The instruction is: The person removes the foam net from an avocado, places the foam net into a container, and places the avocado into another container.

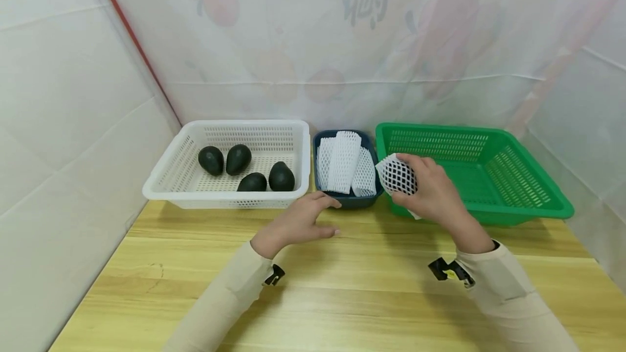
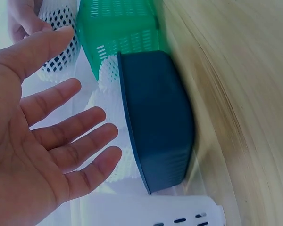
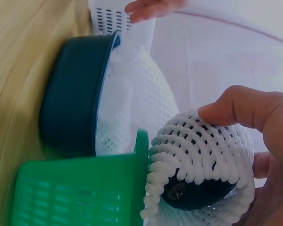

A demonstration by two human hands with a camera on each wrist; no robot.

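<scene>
My right hand [image 1: 435, 192] grips an avocado [image 3: 193, 194] wrapped in a white foam net sleeve [image 1: 397, 174], over the left rim of the green basket [image 1: 489, 213]. In the right wrist view the avocado's dark end shows through the sleeve's open mouth. My left hand [image 1: 300, 221] holds nothing, its fingers spread in the left wrist view, in front of the dark blue bin [image 2: 155, 117]. Several white foam net sleeves [image 1: 344, 162] lie in that bin.
At the left, a white basket [image 1: 161, 178] holds several bare avocados [image 1: 238, 159]. Both baskets and the bin stand in a row along the back of the wooden table [image 1: 332, 308]. White sheeting [image 1: 303, 42] hangs behind and at both sides.
</scene>
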